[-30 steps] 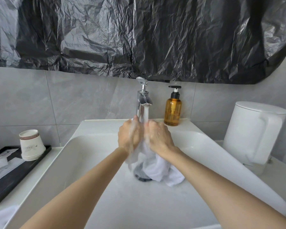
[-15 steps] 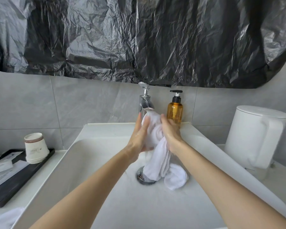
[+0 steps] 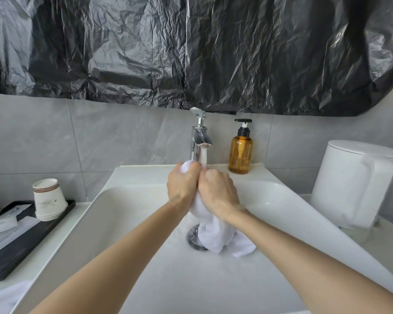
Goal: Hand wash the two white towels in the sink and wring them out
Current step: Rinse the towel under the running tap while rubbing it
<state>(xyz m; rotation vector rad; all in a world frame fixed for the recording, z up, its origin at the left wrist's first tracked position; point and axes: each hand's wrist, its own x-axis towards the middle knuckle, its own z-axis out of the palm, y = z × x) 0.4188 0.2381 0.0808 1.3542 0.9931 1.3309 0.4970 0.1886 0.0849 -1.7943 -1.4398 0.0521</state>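
A wet white towel [image 3: 216,236] hangs bunched over the white sink [image 3: 132,257], its lower end lying by the metal drain [image 3: 192,236]. My left hand [image 3: 183,185] and my right hand [image 3: 218,193] both grip the towel's upper part, knuckles side by side, right under the chrome faucet [image 3: 199,137]. Water runs from the spout onto the hands. A bit of towel shows above my left fist. A second piece of white cloth [image 3: 2,295] lies on the counter at the bottom left corner.
An amber pump bottle [image 3: 241,152] stands right of the faucet. A white kettle [image 3: 354,182] sits on the counter at right. Left of the sink, a black tray [image 3: 11,252] carries stacked paper cups [image 3: 49,199] and packets. Black plastic sheeting [image 3: 191,53] covers the wall above.
The hands dropped from up by the spout and went from open palms pressing the towel to fists gripping it; the water stream shows again.
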